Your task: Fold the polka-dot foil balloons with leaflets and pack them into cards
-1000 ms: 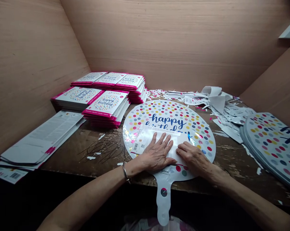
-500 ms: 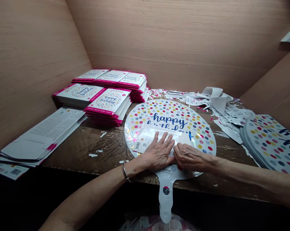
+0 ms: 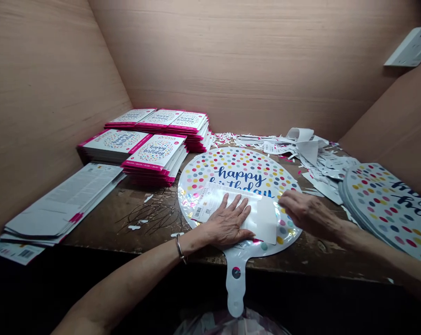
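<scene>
A flat foil balloon (image 3: pixel 241 160) printed with coloured dots and "happy birthday" lies on the bench, its tail hanging over the front edge. Across its lower half rests a printed card sleeve (image 3: pixel 210 197) with a white flap (image 3: pixel 267 218) at its right end. My left hand (image 3: pixel 227 221) presses flat on the sleeve, fingers spread. To the right of the flap, above the balloon's right edge, is my right hand (image 3: pixel 301 209) with its fingers curled; whether anything small is in them is hidden.
Stacks of finished-looking birthday packets (image 3: pixel 158 151) stand at the back left. Flat printed sleeves (image 3: pixel 71 195) lie in front of them. Paper scraps (image 3: pixel 318 160) cover the back right, beside a pile of flat balloons (image 3: pixel 381 204). A white socket (image 3: pixel 411 49) is on the right wall.
My right hand has moved right, off the sleeve, uncovering the white flap. My left hand stays pressed on the sleeve. The view has shifted slightly.
</scene>
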`<action>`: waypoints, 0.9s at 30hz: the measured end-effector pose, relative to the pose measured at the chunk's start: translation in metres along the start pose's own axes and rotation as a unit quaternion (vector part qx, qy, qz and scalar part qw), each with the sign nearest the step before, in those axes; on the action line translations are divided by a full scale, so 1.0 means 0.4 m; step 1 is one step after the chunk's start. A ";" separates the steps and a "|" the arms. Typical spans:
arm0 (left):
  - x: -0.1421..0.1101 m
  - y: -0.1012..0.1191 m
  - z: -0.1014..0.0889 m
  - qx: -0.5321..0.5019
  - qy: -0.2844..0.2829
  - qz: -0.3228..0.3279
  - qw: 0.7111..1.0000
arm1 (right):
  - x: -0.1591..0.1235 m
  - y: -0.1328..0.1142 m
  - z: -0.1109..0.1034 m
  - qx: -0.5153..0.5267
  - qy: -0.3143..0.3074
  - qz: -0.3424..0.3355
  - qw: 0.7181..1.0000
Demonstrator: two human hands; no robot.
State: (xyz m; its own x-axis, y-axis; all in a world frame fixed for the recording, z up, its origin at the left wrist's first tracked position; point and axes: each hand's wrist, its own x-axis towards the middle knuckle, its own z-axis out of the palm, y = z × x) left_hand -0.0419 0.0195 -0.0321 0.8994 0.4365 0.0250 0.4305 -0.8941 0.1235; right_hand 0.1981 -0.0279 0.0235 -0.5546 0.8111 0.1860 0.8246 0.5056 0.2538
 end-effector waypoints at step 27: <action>0.008 0.024 0.007 0.025 0.023 0.022 0.999 | -0.054 -0.169 0.037 -0.130 0.035 -0.128 0.983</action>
State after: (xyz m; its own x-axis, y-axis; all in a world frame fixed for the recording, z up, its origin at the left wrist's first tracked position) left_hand -0.0348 0.0122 -0.0337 0.9134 0.3999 0.0757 0.3951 -0.9159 0.0707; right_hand 0.1559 -0.0751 -0.0118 -0.7538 0.6403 0.1475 0.6058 0.5901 0.5337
